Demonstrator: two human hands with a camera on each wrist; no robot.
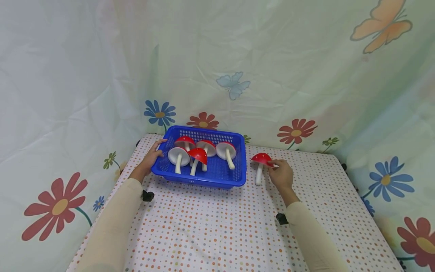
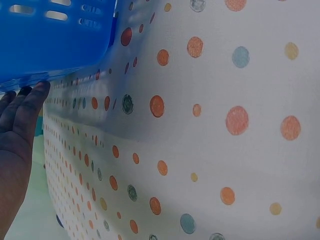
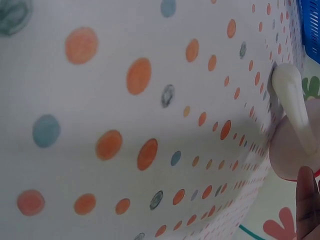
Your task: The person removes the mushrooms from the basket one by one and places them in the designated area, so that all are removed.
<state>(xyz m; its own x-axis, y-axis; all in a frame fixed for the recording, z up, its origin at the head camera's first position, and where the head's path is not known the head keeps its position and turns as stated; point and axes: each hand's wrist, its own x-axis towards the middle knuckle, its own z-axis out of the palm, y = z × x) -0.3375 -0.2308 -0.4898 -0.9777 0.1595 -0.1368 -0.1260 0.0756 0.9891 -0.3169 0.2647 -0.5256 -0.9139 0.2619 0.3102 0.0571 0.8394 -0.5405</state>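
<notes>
Nearest: cream sleeves point(image 1: 110, 226), black wrist devices point(image 1: 147, 195), then polka-dot tablecloth point(image 1: 204, 230). Right hand point(image 1: 283, 175) pinches the spotted red cap of a toy mushroom point(image 1: 261, 158) by its right edge, fingers nearly closed on it; edge hold presumably because the rim is thin and easy to pinch, leaving the white stem hanging down. Mushroom sits just right of the basket; can't tell if the stem tip touches cloth. Left hand point(image 1: 149, 158), partly closed, grips the left end of the blue plastic basket point(image 1: 200, 183), likely to steady it. Inside, five toy mushrooms point(image 1: 198, 155) lean at mixed angles, likely loosely dropped, mostly toward the left. Behind: flower-and-butterfly backdrop point(image 1: 289, 64).
</notes>
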